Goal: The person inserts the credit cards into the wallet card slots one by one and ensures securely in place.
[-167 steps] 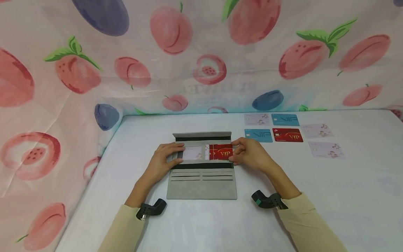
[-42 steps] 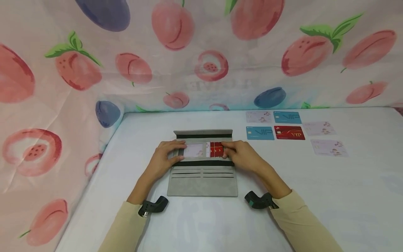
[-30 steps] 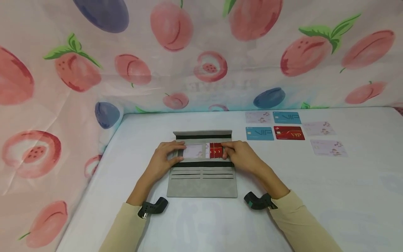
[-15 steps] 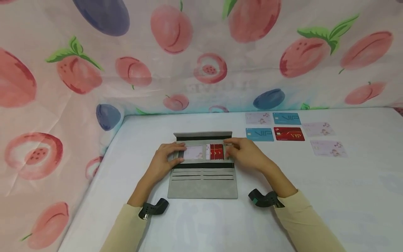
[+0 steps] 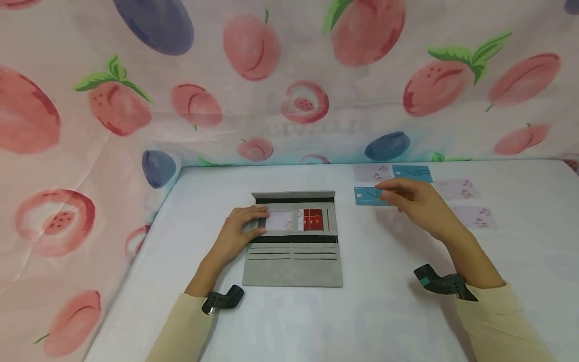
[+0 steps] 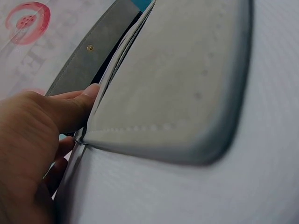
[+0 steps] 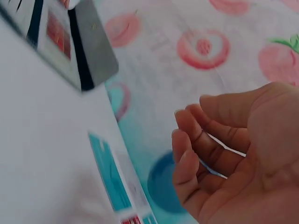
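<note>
A grey wallet lies unfolded on the white table. My left hand grips its left edge; in the left wrist view the thumb lies on the edge, with other fingers lower down, partly hidden. A pale card shows in the wallet's left part, and red cards overlap in the right part. My right hand hovers over the loose cards, fingers loosely bent and holding nothing. Beneath its fingertips is a blue VIP card, partly covered. The hand hides the loose red card in the head view.
Another blue VIP card and a pale card lie at the back of the table. Two more pale cards, one farther back and one nearer, lie to the right. A fruit-print cloth rises behind the table.
The upper red card slid leftward into the wallet's right part until its VIP lettering was hidden. My right hand let go and moved right, over the loose cards. The left hand stayed.
</note>
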### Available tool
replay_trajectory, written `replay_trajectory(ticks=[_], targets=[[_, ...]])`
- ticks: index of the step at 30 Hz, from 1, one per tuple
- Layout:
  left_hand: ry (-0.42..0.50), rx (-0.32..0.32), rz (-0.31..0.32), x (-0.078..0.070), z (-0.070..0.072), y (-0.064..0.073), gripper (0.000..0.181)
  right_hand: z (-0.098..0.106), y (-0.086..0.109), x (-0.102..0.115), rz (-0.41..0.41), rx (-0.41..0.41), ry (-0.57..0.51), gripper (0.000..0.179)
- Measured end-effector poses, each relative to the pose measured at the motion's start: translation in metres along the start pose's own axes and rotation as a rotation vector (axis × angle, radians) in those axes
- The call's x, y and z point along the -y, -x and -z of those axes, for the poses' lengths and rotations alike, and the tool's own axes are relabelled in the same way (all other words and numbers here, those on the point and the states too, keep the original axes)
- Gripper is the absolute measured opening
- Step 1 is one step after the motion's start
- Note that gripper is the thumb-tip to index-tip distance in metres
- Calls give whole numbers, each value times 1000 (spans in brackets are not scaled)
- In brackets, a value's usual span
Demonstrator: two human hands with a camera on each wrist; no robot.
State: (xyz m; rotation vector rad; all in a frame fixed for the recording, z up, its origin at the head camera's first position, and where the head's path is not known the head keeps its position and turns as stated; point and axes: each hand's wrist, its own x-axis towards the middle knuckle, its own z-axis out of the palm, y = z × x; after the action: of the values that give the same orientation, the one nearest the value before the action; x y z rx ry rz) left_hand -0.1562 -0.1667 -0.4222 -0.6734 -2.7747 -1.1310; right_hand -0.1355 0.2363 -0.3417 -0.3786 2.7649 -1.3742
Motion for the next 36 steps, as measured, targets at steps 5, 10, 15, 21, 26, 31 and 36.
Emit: replay_trajectory(ticks=[5,10,15,21,26,31,36], targets=[[7,-6,-8,1,-1,-1,37,23,13,-18,-42,-43,61,34],[44,-1,-23,-1,-4,-1,36,49,30,-43,-149,-107,124,41],[24,6,-10,-2,-6,-1,36,71,44,-73,-250,-155,198,47],[10,10,2,-2,-5,-1,35,88,55,-103,-309,-150,237,51],[7,1,-13,-2,-4,-1,36,93,64,-122,-350,-127,238,58],[-2,-2,-6,-2,-2,0,36,97,67,-135,-414,-109,230,65],[7,2,4,-3,0,0,36,100,70,-148,-469,-105,234,71]])
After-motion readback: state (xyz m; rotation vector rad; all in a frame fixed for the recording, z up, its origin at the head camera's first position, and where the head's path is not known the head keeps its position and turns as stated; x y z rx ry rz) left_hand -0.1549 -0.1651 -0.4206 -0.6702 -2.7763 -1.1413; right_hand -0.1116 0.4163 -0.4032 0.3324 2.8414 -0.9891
